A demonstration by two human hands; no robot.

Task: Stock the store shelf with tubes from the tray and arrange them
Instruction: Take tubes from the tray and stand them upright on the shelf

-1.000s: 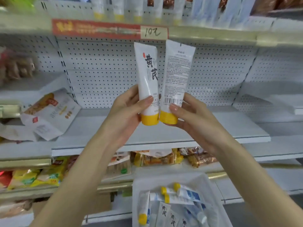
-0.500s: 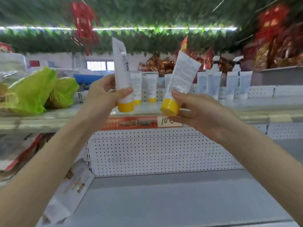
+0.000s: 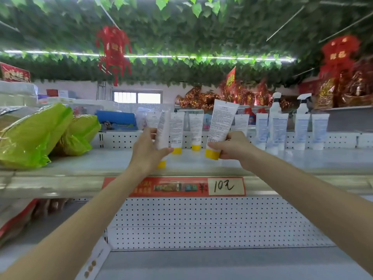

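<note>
My left hand (image 3: pixel 148 152) grips a white tube with a yellow cap (image 3: pixel 163 134), held upright, cap down, just over the top shelf (image 3: pixel 101 160). My right hand (image 3: pixel 232 147) holds a second white tube with a yellow cap (image 3: pixel 221 126), tilted to the right, its cap near the shelf surface. Behind them a row of like tubes (image 3: pixel 196 130) stands cap down against the shelf's back rail. The tray is out of view.
Green plastic bags (image 3: pixel 40 134) lie on the shelf's left. White tubes with white caps (image 3: pixel 300 131) and spray bottles (image 3: pixel 275 106) stand to the right. A red price strip marked 10 (image 3: pixel 226 186) runs along the shelf edge. A lower shelf (image 3: pixel 201 263) lies below.
Both hands have risen from in front of the lower shelf to the top shelf and moved forward. The two tubes now sit over the shelf surface, in front of the standing row.
</note>
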